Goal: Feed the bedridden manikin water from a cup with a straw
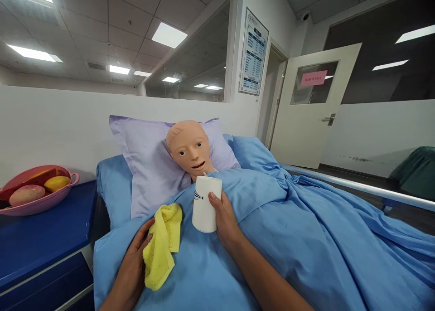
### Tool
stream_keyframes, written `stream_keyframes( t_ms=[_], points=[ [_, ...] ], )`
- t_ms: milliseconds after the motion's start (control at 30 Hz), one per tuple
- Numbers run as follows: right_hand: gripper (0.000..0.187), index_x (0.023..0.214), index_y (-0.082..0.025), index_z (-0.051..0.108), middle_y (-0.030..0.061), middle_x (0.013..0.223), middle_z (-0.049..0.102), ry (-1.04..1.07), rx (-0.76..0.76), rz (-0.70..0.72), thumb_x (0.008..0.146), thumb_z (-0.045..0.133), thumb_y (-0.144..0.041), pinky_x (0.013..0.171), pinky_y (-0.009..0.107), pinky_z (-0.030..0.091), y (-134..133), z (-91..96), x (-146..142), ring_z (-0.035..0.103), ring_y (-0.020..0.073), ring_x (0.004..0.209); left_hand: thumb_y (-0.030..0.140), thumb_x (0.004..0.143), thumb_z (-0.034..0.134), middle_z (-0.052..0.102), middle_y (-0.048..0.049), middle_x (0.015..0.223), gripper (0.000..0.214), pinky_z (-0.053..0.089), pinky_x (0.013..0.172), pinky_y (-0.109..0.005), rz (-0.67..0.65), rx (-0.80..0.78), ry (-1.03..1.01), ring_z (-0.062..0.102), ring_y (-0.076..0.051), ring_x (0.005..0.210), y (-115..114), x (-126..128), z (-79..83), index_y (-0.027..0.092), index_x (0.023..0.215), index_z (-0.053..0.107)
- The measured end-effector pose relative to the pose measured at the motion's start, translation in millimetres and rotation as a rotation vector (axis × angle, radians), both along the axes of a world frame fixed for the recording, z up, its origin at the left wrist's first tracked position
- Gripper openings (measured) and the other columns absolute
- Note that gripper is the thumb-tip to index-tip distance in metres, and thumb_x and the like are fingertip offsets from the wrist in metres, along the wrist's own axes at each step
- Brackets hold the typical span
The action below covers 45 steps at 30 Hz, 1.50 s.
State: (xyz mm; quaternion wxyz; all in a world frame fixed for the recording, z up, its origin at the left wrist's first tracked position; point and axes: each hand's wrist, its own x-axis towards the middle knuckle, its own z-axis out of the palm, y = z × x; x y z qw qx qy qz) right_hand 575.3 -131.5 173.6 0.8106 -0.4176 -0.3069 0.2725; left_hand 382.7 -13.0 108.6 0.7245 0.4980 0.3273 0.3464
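Observation:
A white mug with a dark line pattern is gripped by my right hand, fingers closed around its side. A thin pale tip, perhaps a straw or spoon end, shows just above the rim. My left hand is closed on a yellow towel, which hangs in folds over the blue quilt. Beyond the mug, a manikin lies with its head on a lilac pillow, mouth slightly open. The mug stands in front of its chin and neck, apart from the mouth.
At the left, a blue bedside cabinet bears a pink basket of fruit. A metal bed rail runs along the right side. An open door and a wall poster are behind the bed.

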Motion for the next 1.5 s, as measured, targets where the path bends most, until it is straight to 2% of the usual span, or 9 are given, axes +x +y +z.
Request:
stream_keyframes(
  t_ms=[200, 667, 900, 1067, 1167, 1267, 1333, 1400, 1500],
  points=[
    [0.053, 0.116, -0.024, 0.061, 0.005, 0.094, 0.075, 0.02, -0.002, 0.006, 0.077, 0.074, -0.057, 0.072, 0.035, 0.058, -1, 3.9, -1, 0.072, 0.0222, 0.079, 0.052, 0.079, 0.071, 0.057, -0.0053, 0.143, 0.061, 0.05, 0.105, -0.041, 0.012, -0.006, 0.009, 0.053, -0.031, 0.131, -5, -1, 5.7, 0.031, 0.134, 0.057],
    [0.05, 0.116, -0.024, 0.064, 0.0036, 0.093, 0.073, -0.012, -0.034, -0.037, 0.079, 0.072, -0.055, 0.069, 0.029, 0.054, -2, 7.9, -6, 0.067, 0.0181, 0.076, 0.054, 0.08, 0.07, 0.051, -0.0055, 0.149, 0.063, 0.038, 0.116, -0.049, 0.001, -0.005, 0.03, 0.046, -0.034, 0.138, -3, -2, 6.3, 0.032, 0.136, 0.054],
    [0.049, 0.114, -0.023, 0.064, 0.0044, 0.093, 0.074, -0.028, -0.038, -0.021, 0.079, 0.072, -0.056, 0.07, 0.03, 0.055, 1, 1.6, -1, 0.068, 0.0189, 0.077, 0.047, 0.073, 0.078, 0.054, -0.0056, 0.146, 0.074, 0.051, 0.103, -0.04, -0.001, -0.028, -0.048, 0.054, -0.032, 0.13, -3, 0, 8.6, 0.032, 0.14, 0.049],
    [0.054, 0.119, -0.024, 0.06, 0.0045, 0.097, 0.072, -0.08, -0.017, -0.069, 0.077, 0.075, -0.055, 0.074, 0.033, 0.056, 3, -8.1, 0, 0.068, 0.0207, 0.084, 0.044, 0.07, 0.08, 0.07, -0.0092, 0.118, 0.07, 0.058, 0.084, -0.039, -0.057, -0.081, -0.037, 0.067, -0.032, 0.106, -7, 2, 27.7, 0.023, 0.132, 0.054],
    [0.051, 0.118, -0.025, 0.059, 0.0039, 0.097, 0.071, -0.106, 0.022, -0.121, 0.078, 0.074, -0.053, 0.074, 0.033, 0.055, 4, -12.7, 0, 0.067, 0.0206, 0.085, 0.045, 0.07, 0.079, 0.071, -0.0048, 0.101, 0.055, 0.057, 0.076, -0.035, 0.074, 0.185, -0.006, 0.067, -0.029, 0.095, -11, 14, 50.8, 0.023, 0.117, 0.06],
    [0.048, 0.115, -0.025, 0.06, 0.0031, 0.097, 0.07, -0.101, 0.044, -0.213, 0.079, 0.073, -0.053, 0.071, 0.032, 0.055, 3, -14.9, 0, 0.065, 0.0199, 0.083, 0.037, 0.075, 0.075, 0.065, -0.0025, 0.104, 0.031, 0.053, 0.087, -0.032, 0.363, 0.672, -0.091, 0.062, -0.025, 0.102, -8, 38, 75.9, 0.024, 0.1, 0.06],
    [0.05, 0.116, -0.025, 0.06, 0.0034, 0.098, 0.07, -0.079, 0.045, -0.268, 0.078, 0.074, -0.054, 0.069, 0.032, 0.054, 3, -14.9, 1, 0.065, 0.0202, 0.082, 0.027, 0.078, 0.07, 0.061, -0.0044, 0.115, 0.021, 0.051, 0.097, -0.035, 0.475, 1.036, -0.176, 0.059, -0.025, 0.111, 1, 60, 91.4, 0.024, 0.095, 0.059],
    [0.053, 0.119, -0.025, 0.059, 0.0038, 0.098, 0.07, -0.044, 0.068, -0.294, 0.078, 0.073, -0.054, 0.069, 0.032, 0.054, 3, -14.1, 1, 0.065, 0.0206, 0.081, 0.019, 0.083, 0.062, 0.062, -0.0086, 0.123, 0.019, 0.049, 0.103, -0.04, 0.398, 1.424, -0.185, 0.058, -0.026, 0.119, 11, 87, 105.8, 0.023, 0.101, 0.061],
    [0.053, 0.123, -0.026, 0.057, 0.0039, 0.1, 0.07, 0.025, 0.134, -0.307, 0.079, 0.072, -0.052, 0.069, 0.033, 0.054, 3, -12.9, 3, 0.065, 0.0203, 0.079, 0.015, 0.092, 0.047, 0.062, -0.0124, 0.134, 0.025, 0.042, 0.112, -0.048, 0.06, 1.859, -0.117, 0.051, -0.026, 0.133, 23, 126, 125.5, 0.021, 0.11, 0.063]
  ],
)
